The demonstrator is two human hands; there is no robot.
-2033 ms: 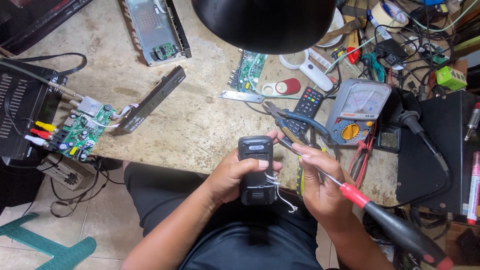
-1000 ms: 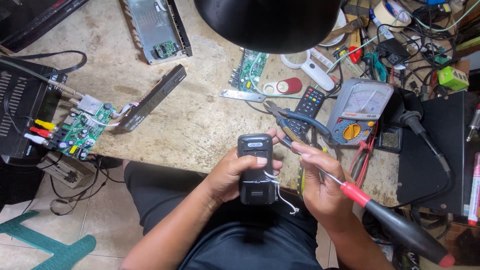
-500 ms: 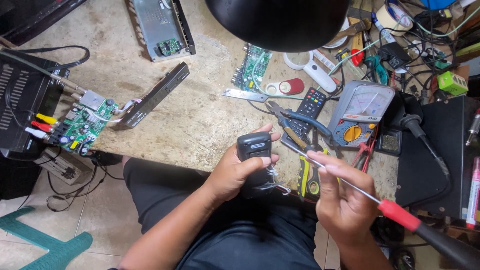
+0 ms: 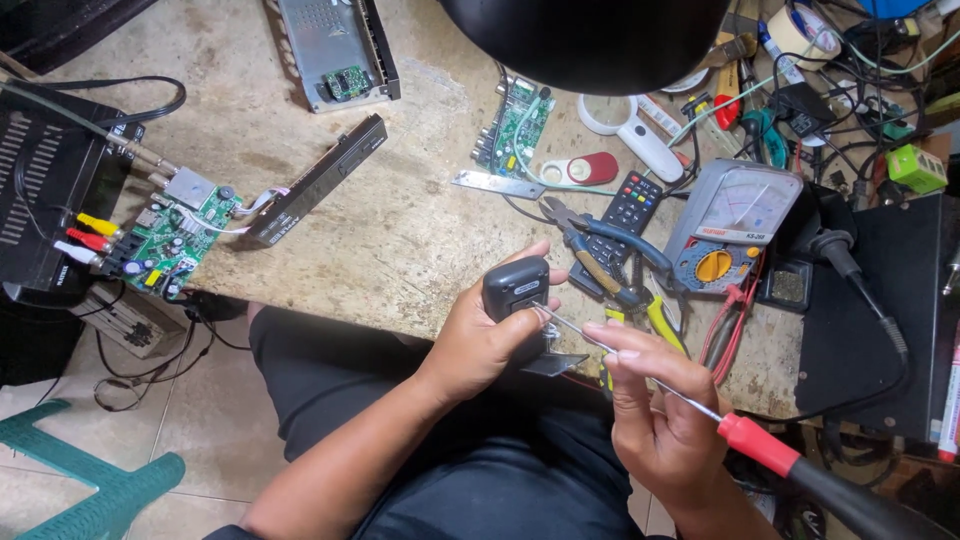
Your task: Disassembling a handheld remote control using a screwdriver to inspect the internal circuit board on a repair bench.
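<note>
My left hand (image 4: 485, 340) grips a small black plastic device (image 4: 516, 289) and holds it upright over the near edge of the workbench. My right hand (image 4: 655, 420) holds a long screwdriver (image 4: 700, 405) with a red and black handle. Its thin metal shaft runs up to the left, and the tip meets the device just below its top, next to my left thumb. A dark loose part sticks out beneath the device by my left fingers.
On the bench lie blue-handled pliers (image 4: 610, 245), a black remote control (image 4: 630, 205), an analog multimeter (image 4: 735, 215), green circuit boards (image 4: 175, 240) (image 4: 515, 125), a metal case (image 4: 335, 50), a black box (image 4: 45, 195) and tangled cables. A black lamp shade (image 4: 590, 40) hangs overhead. A soldering iron stand (image 4: 835, 250) sits right.
My left hand has tilted the device up and lifted it toward the bench edge. My right hand dropped back and swung the screwdriver so its tip meets the device's upper side.
</note>
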